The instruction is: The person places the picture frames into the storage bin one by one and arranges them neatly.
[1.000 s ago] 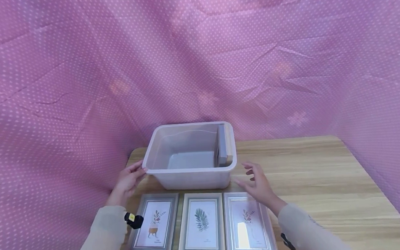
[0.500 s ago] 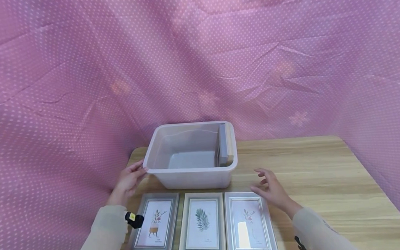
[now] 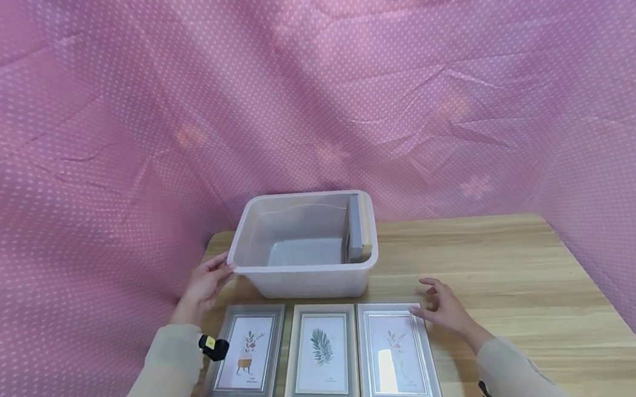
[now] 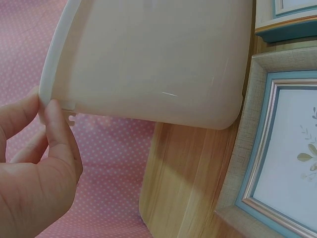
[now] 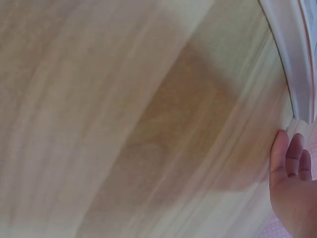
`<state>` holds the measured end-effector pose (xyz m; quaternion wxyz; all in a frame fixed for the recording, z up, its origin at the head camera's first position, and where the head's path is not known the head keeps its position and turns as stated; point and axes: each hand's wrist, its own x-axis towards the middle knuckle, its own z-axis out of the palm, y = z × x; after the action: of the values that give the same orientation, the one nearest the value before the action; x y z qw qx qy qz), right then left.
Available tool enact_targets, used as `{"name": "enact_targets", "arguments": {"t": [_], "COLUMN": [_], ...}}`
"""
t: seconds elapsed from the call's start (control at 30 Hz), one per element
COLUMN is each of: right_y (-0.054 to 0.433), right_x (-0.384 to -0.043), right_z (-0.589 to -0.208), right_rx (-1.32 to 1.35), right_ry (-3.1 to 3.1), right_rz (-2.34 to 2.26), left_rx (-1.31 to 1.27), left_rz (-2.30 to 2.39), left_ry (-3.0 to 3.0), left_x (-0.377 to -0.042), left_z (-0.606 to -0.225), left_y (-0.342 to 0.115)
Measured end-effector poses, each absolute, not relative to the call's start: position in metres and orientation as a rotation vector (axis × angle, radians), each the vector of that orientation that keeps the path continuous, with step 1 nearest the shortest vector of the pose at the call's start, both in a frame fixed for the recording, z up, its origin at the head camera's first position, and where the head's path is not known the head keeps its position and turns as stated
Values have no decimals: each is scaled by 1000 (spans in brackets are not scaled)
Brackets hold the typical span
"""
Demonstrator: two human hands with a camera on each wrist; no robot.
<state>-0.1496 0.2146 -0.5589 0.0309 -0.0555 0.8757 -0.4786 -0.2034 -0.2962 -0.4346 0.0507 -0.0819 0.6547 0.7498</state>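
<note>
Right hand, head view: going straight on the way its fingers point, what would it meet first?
Likely the right end of the pale rectangular plastic tub, though how high the right hand is remains unclear: it might pass above.

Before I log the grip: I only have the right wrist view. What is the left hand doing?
Observer: The left hand pinches the plastic bin at its near-left rim.
Operator: Anything inside the bin?
Observer: Yes, what look like a grey picture frame and a beige one, on edge at its right end.
Operator: How many frames lie outside it?
Observer: Three picture frames, side by side on the wooden table.
</note>
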Motion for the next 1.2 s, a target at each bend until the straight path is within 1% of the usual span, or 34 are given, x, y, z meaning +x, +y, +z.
{"name": "enact_targets", "arguments": {"t": [0.2,0.53,1.2], "right_y": [219,212,196], "right_x": [-146,-135,-133], "right_z": [-561,-560,-563], "right_rx": [-121,98,147], "right_ry": [2684,2537,2603], "right_rz": [-1441,-1512,-1424], "left_rx": [-243,-262,-282], "left_rz": [2300,2290,2262], "left_ry": [1974,1973,1996], "left_x": [-204,-203,-207], "left_z": [-435,-430,-431], "left_y": [-296,-295,-295]}}
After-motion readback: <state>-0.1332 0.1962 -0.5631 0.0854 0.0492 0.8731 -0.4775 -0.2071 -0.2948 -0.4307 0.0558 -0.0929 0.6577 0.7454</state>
